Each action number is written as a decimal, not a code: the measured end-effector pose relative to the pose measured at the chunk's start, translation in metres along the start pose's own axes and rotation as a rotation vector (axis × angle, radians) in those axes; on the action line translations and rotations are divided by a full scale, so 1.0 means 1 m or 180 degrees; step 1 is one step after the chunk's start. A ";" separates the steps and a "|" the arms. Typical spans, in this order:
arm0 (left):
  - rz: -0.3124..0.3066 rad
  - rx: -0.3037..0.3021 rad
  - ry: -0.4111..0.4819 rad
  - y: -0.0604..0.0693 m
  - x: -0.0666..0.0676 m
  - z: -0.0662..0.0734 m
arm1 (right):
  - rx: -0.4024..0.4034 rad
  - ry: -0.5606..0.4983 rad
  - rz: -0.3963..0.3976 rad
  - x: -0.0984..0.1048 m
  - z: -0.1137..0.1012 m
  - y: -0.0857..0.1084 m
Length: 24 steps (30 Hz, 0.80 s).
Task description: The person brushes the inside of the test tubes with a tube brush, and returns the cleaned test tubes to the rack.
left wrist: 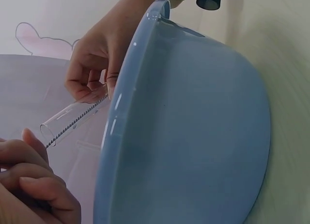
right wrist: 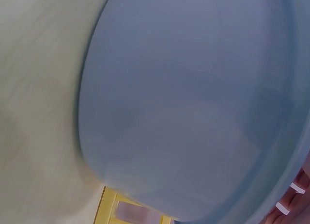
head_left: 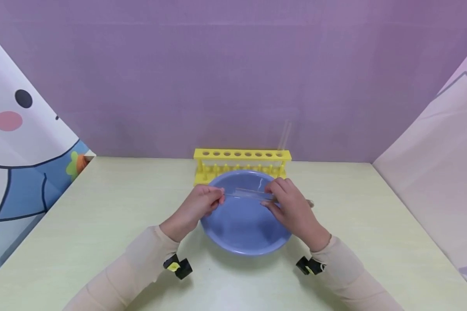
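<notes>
Over a blue plastic basin [head_left: 245,229], my right hand [head_left: 293,211] holds a clear test tube [head_left: 253,194] lying nearly level, its mouth toward the left. Thumb and fingers pinch it from both sides. My left hand [head_left: 196,205] grips the thin twisted-wire handle of a test tube brush [left wrist: 77,118], just outside the tube's mouth. The wire runs inside the tube, as the left wrist view shows. A small brownish tip shows beyond the right hand in the head view. The right wrist view shows mostly the basin's outer wall [right wrist: 193,98].
Behind the basin stands a yellow test tube rack [head_left: 242,154] with a row of holes and pegs. A clear tube [head_left: 285,134] stands upright at its right end. The pale tabletop [head_left: 120,194] meets a purple backdrop [head_left: 233,86] and printed side panels [head_left: 443,151].
</notes>
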<state>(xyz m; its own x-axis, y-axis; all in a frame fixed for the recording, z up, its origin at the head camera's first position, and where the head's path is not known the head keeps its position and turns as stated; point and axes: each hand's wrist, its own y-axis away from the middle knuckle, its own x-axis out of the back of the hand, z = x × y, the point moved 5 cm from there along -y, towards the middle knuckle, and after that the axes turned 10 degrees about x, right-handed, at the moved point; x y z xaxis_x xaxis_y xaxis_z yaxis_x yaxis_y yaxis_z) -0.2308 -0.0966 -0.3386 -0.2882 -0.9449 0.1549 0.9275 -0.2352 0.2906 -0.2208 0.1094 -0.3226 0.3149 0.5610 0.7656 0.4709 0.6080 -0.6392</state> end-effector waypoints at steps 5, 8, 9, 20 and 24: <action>0.0001 -0.0051 -0.0104 0.002 0.001 0.001 | 0.0015 -0.0055 -0.0014 0.000 0.000 0.000; -0.0020 -0.0154 -0.0166 0.002 0.001 0.002 | 0.0019 -0.0104 -0.0016 0.001 0.001 0.001; -0.0040 -0.0206 -0.0180 0.002 0.001 0.002 | 0.0021 -0.0116 -0.0015 0.001 0.002 0.002; 0.0050 -0.1025 -0.0805 0.010 0.000 0.011 | 0.0105 -0.0237 0.0115 0.006 0.004 0.002; 0.0216 -0.1290 -0.1129 0.013 -0.001 0.014 | 0.0112 -0.0217 0.0115 0.006 0.005 0.004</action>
<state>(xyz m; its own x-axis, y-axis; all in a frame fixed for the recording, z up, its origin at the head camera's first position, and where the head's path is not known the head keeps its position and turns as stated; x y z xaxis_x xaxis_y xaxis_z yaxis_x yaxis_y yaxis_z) -0.2219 -0.0957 -0.3218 -0.2223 -0.8429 0.4901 0.9441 -0.3116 -0.1077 -0.2209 0.1177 -0.3205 0.2739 0.6192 0.7360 0.4306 0.6053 -0.6695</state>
